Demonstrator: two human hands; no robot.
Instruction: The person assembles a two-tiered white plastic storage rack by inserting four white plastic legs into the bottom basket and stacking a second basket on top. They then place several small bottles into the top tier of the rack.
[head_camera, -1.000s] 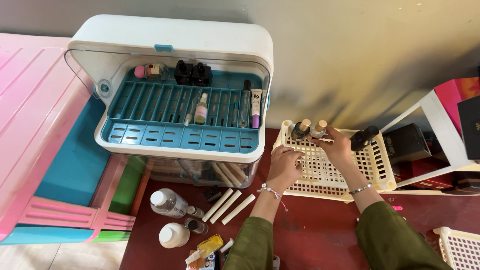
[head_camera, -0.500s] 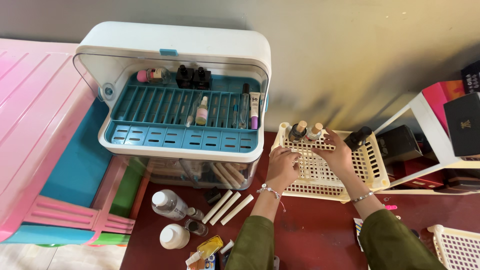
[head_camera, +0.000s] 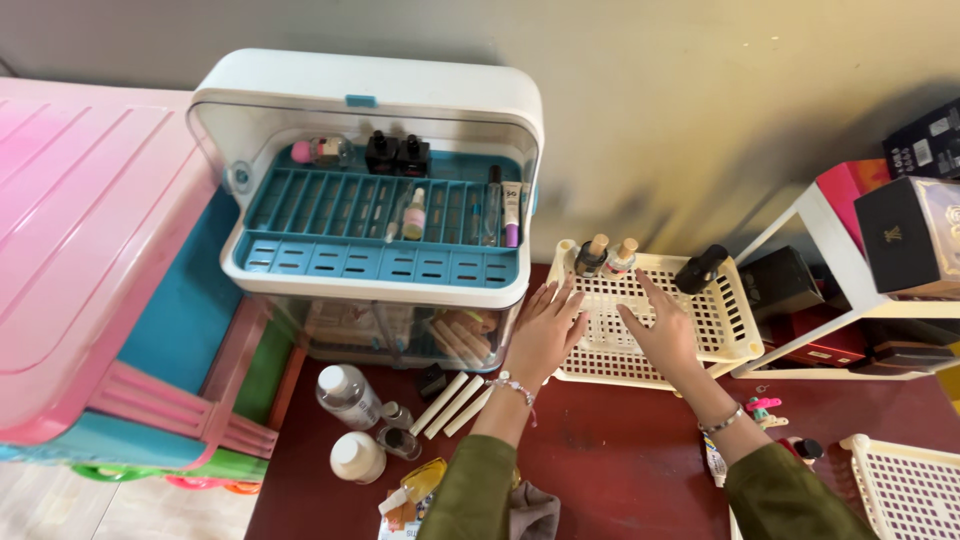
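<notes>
- Resting flat with fingers spread, the left hand (head_camera: 545, 330) lies on the near-left rim of the cream basket (head_camera: 735, 335), holding nothing.
- The right hand (head_camera: 662, 330) is open too (a second ago its fingertips were at the bottles); it has drawn back over the basket floor.
- Two cork-topped bottles (head_camera: 605, 256) stand free in the far-left corner, so they look set down.
- A dark bottle (head_camera: 699, 269) leans on the far rim.

Cream lattice basket (head_camera: 725, 340) (teal organiser tray (head_camera: 300, 258)) on maroon.
</notes>
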